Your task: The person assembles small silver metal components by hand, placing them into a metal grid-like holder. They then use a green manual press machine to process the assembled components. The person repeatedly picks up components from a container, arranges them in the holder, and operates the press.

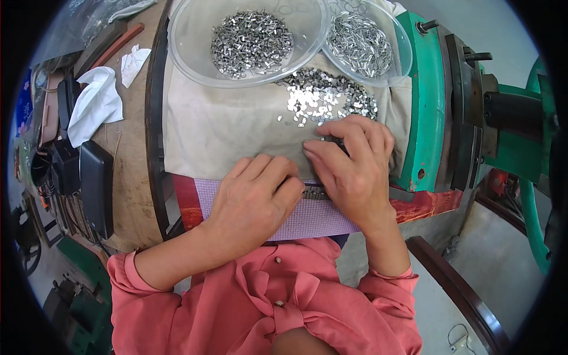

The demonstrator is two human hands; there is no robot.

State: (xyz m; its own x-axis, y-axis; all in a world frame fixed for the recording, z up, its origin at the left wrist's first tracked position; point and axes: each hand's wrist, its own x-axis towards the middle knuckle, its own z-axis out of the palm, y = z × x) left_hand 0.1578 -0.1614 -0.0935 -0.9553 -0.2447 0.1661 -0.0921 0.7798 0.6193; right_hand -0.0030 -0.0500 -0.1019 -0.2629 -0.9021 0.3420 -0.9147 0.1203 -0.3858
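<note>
At the bench's left edge lie a white rag point(94, 103) and dark clutter. Nearer the middle, the left hand point(254, 198), fingers curled, seems to pinch a metal strip point(315, 193) over a purple mat point(307, 219). Beside it, the right hand point(354, 168) presses down, likely loading loose clips point(322, 100) from the cloth point(219, 127); the next move needs fine alignment. Two bowls point(189, 41) hold more; a green machine point(429, 100) stands right.

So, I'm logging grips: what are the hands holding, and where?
Both hands, left and right, pinch a short row of small metal pieces between their fingertips; exact grip points are hidden.
</note>
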